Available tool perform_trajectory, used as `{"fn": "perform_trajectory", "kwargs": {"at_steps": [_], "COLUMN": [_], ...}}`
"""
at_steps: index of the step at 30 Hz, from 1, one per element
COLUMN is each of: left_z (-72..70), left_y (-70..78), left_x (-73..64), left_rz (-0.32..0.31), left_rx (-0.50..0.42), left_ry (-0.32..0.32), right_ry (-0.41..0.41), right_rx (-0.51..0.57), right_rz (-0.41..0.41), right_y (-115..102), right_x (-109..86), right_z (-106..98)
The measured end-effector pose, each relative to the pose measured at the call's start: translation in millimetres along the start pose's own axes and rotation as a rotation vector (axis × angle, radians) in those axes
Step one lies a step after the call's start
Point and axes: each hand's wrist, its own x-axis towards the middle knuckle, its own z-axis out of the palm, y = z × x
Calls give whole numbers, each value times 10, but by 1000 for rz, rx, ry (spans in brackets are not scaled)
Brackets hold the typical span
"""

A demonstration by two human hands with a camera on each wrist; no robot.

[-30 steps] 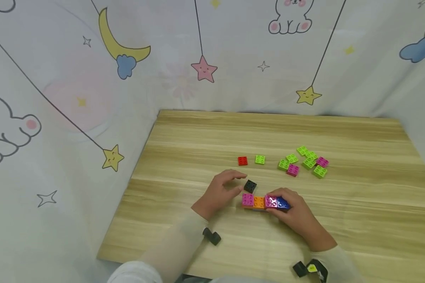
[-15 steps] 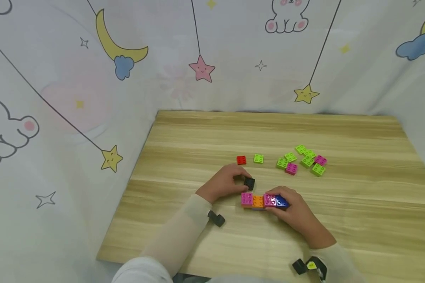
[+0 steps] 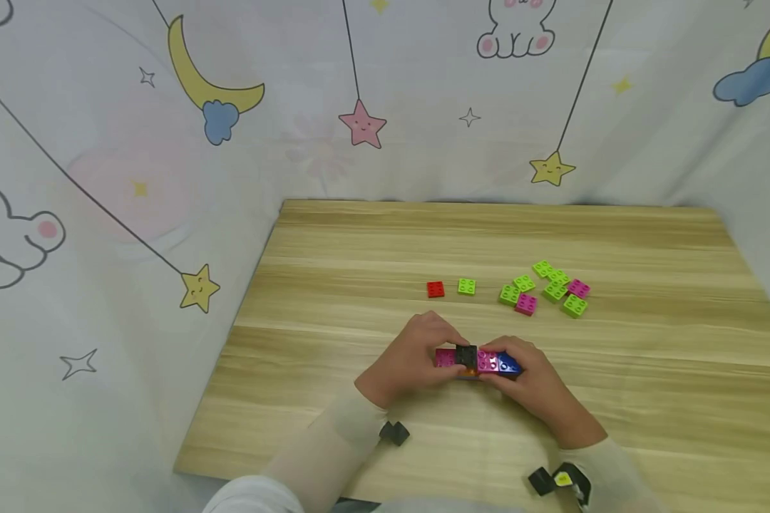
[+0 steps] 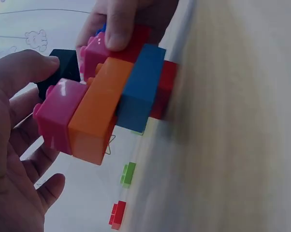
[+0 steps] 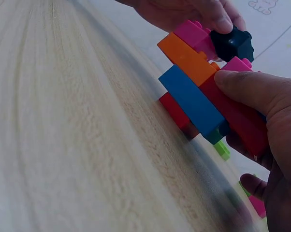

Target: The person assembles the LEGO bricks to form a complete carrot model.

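My left hand [image 3: 407, 360] pinches a black toy building brick [image 3: 466, 355] between thumb and fingers. That brick sits over the gap between two pink bricks, right above the studs of an orange brick [image 4: 99, 111]. My right hand [image 3: 542, 392] grips the right end of the built stack, its thumb on a red brick [image 5: 232, 111]. Lower in the stack are a blue brick [image 5: 191, 104] and another red brick [image 5: 177, 116] at the bottom. On top are a left pink brick [image 4: 63, 116], a right pink brick [image 3: 488, 361] and a dark blue piece [image 3: 508, 364].
Behind the hands lie a loose red brick [image 3: 435, 289] and a lime green brick [image 3: 466, 286]. Farther right is a cluster of several lime bricks [image 3: 555, 291] with a magenta brick [image 3: 526, 304] among them. A printed white curtain [image 3: 423, 164] hangs behind the wooden table [image 3: 334, 249].
My left hand has taken the black brick from the table behind the stack and brought it over the orange brick. The right hand has kept its grip on the stack.
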Motion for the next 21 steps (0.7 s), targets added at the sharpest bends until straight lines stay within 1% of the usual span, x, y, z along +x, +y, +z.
{"fn": "perform_trajectory", "kwargs": {"at_steps": [3, 10, 21], "left_z": [27, 20, 29], "left_y": [36, 110, 179], "left_x": [-19, -32, -21], "left_rz": [-1, 3, 25], "left_rx": [37, 64, 155], "left_ry": [0, 9, -2], "right_ry": [6, 14, 9], "right_rx": [7, 17, 13], "right_rz": [-5, -30, -19], "right_y": [16, 27, -39], "right_x": [3, 6, 13], "right_z": [6, 16, 8]}}
